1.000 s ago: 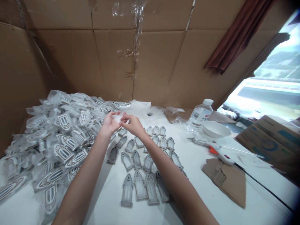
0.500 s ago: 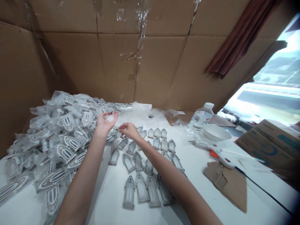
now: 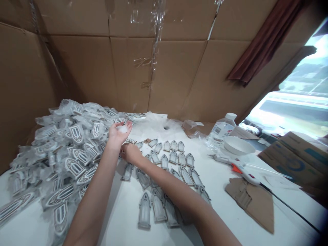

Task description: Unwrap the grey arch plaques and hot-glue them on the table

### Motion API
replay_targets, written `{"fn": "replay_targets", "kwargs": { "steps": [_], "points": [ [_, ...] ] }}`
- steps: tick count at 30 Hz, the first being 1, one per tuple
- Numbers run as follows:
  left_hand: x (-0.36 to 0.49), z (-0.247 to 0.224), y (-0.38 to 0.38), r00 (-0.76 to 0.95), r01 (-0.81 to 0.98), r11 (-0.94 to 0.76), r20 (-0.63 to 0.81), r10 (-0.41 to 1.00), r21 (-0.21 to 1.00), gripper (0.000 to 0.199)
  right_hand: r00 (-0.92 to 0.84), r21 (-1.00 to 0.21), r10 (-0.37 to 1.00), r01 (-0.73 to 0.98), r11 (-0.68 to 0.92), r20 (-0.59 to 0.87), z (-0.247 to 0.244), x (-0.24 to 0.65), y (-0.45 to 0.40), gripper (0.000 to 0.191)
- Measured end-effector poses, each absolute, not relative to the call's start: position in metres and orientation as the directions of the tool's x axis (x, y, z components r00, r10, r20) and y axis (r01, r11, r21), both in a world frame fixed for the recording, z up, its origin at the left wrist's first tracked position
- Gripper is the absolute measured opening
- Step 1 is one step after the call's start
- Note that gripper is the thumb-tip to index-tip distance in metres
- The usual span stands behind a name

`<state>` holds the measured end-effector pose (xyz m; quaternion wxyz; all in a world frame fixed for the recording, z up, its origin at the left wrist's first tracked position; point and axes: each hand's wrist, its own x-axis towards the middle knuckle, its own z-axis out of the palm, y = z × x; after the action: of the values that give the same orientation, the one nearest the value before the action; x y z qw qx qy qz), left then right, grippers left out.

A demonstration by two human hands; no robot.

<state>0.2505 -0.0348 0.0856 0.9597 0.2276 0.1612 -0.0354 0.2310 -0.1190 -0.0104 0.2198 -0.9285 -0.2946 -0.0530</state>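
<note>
arched window-shaped pieces [image 3: 144,212] lie in loose, uneven rows on the white table [image 3: 120,222], in front of the person and mostly under and around the right forearm, which hides some of them. the left hand [image 3: 120,132] is palm up above the far left part of these rows, its fingers loosely curled and well spread from the palm, with a small clump of white, translucent material [image 3: 123,129] resting in it; what the clump is made of is too blurred to tell. the right hand [image 3: 131,153] is low beside the left wrist, back upward, at the left edge of the rows. its fingertips are hidden, so i cannot tell how far they are parted or whether they have hold of anything.

a small brown scrap [image 3: 147,140] lies near the far end of the rows. to the left is a big heap of decorated pieces in clear bags [image 3: 77,143]. to the right, a clear bottle [image 3: 220,130] with a white cap is upright just behind a white bowl [image 3: 238,147]. nearer the person, a white glue gun [image 3: 247,173] with an orange trigger lies by a torn cardboard piece [image 3: 256,205]. a cardboard wall [image 3: 128,68] closes off the back.
</note>
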Motion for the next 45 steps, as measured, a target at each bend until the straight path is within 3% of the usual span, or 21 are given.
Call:
{"fn": "replay_targets", "kwargs": {
  "steps": [11, 18, 22, 28, 35, 37, 42, 45],
  "points": [
    [0.251, 0.085, -0.036, 0.95, 0.15, 0.89, -0.311, -0.01, 0.43, 0.008, 0.771, -0.348, 0.628, 0.619, -0.704, 0.102, 0.003, 0.227, -0.139, 0.013],
    [0.252, 0.085, -0.034, 0.954, 0.148, 0.888, -0.3, -0.013, 0.434, 0.008, 0.884, -0.349, 0.429, 0.468, -0.812, 0.188, 0.006, 0.25, -0.147, 0.037],
    [0.253, 0.084, -0.034, 0.953, 0.152, 0.886, -0.303, -0.013, 0.438, 0.008, 0.87, -0.33, 0.452, 0.493, -0.805, 0.198, 0.005, 0.257, -0.142, 0.046],
    [0.252, 0.084, -0.034, 0.954, 0.149, 0.884, -0.3, -0.011, 0.442, 0.009, 0.874, -0.338, 0.463, 0.485, -0.807, 0.149, 0.001, 0.259, -0.136, 0.032],
    [0.256, 0.08, -0.034, 0.955, 0.155, 0.879, -0.296, -0.017, 0.45, 0.007, 0.867, -0.486, 0.476, 0.483, -0.728, 0.148, 0.004, 0.262, -0.153, 0.02],
    [0.257, 0.079, -0.034, 0.954, 0.157, 0.876, -0.298, -0.016, 0.457, 0.007, 0.892, -0.554, 0.409, 0.443, -0.705, 0.192, 0.009, 0.265, -0.156, 0.019],
    [0.258, 0.077, -0.034, 0.954, 0.168, 0.861, -0.3, -0.02, 0.479, 0.007, 0.916, -0.685, 0.146, 0.378, -0.623, 0.373, 0.03, 0.268, -0.156, 0.038],
    [0.256, 0.08, -0.037, 0.955, 0.182, 0.852, -0.295, -0.033, 0.492, 0.008, 0.862, -0.729, 0.146, 0.491, -0.477, 0.485, 0.042, 0.266, -0.152, 0.037]
  ]
}}
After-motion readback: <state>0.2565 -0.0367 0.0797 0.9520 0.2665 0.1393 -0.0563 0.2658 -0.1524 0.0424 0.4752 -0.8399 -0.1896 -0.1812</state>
